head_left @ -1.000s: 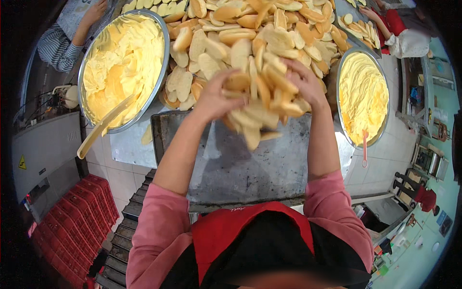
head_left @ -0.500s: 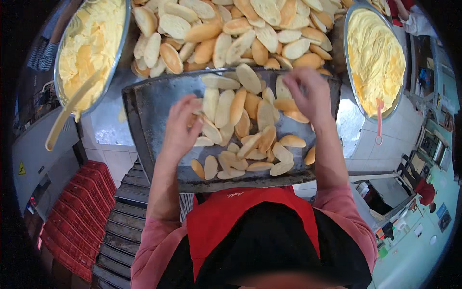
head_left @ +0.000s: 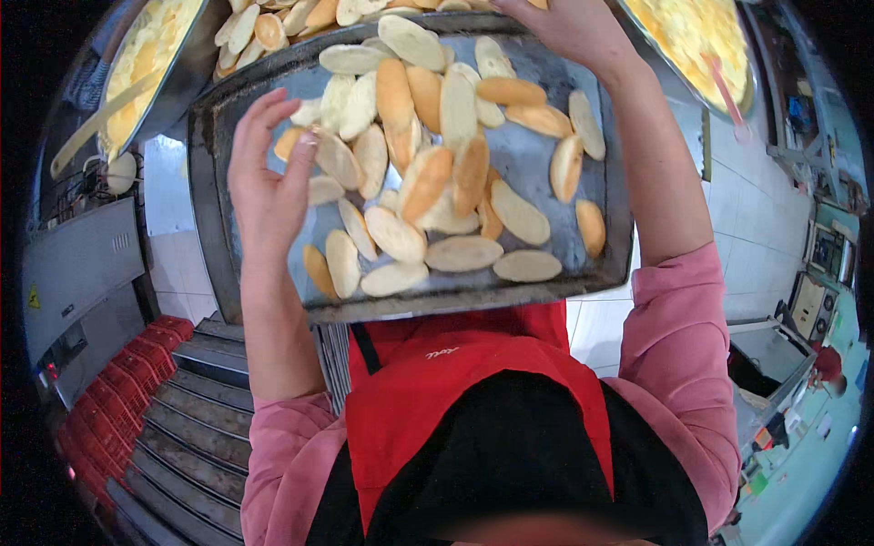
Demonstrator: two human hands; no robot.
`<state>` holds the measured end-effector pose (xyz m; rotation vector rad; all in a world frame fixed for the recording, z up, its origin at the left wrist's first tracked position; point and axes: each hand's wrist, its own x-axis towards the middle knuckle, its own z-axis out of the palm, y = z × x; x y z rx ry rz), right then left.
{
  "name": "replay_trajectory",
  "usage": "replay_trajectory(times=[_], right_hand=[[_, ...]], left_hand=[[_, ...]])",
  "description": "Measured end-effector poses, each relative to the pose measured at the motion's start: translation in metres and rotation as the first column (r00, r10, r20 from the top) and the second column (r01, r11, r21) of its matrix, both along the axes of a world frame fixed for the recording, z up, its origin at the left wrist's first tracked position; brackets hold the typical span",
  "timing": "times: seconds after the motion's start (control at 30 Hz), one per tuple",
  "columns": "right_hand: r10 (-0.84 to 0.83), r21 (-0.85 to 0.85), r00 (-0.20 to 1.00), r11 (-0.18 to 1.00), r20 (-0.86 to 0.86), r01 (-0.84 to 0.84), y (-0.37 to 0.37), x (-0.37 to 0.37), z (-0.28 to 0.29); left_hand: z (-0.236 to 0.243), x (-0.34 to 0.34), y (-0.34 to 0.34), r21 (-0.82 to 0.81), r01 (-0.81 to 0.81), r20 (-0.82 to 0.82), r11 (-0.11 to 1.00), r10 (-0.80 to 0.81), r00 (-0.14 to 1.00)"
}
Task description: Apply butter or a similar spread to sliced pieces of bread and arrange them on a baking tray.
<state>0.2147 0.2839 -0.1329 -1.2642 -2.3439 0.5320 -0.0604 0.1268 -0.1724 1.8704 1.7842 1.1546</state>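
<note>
A dark metal baking tray (head_left: 211,196) lies before me, with several oval bread slices (head_left: 396,235) scattered and overlapping on it. Some show pale cut faces, others a golden crust. Over the tray's left part is my left hand (head_left: 264,177), fingers and thumb spread. A small golden slice (head_left: 288,143) lies in the gap between them, and I see no grip on it. My right hand (head_left: 569,25) reaches past the tray's far edge to the heap of bread slices (head_left: 264,32). Its fingertips are partly cut off by the upper border, so what they hold is hidden.
A metal tub of yellow cream (head_left: 150,55) with a pale-handled spatula (head_left: 100,123) stands at the far left. Another cream tub (head_left: 696,36) with a pink-handled utensil (head_left: 724,86) is at the far right. Red crates (head_left: 118,391) and a slatted metal rack (head_left: 196,409) sit lower left.
The view has shifted, so tray and tubs sit differently in it. My right hand has moved from over the tray to its far edge. Slices on the tray lie more spread out.
</note>
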Motion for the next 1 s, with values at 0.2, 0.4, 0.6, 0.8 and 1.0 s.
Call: replay_trajectory(times=[0.2, 0.4, 0.6, 0.8, 1.0], right_hand=[[-0.251, 0.084, 0.957, 0.961, -0.144, 0.265, -0.164, 0.082, -0.029], [-0.374, 0.346, 0.927, 0.868, -0.019, 0.357, -0.307, 0.126, -0.089], [-0.389, 0.543, 0.921, 0.778, 0.023, 0.315, -0.318, 0.117, -0.11], [-0.413, 0.355, 0.911, 0.851, -0.004, 0.387, -0.287, 0.1, -0.078], [-0.401, 0.042, 0.909, 0.916, 0.111, 0.399, -0.202, 0.06, -0.073]], left_hand=[[-0.015, -0.006, -0.102, 0.073, -0.098, 0.262, 0.992, 0.076, 0.962], [-0.054, -0.01, -0.157, 0.142, -0.254, -0.047, 0.957, 0.263, 0.964], [-0.071, -0.011, -0.153, 0.227, -0.19, 0.24, 0.955, 0.135, 0.961], [-0.045, -0.015, -0.137, 0.031, -0.122, 0.351, 0.992, 0.104, 0.931], [-0.001, 0.021, -0.046, -0.134, 0.287, -0.058, 0.949, -0.297, 0.953]])
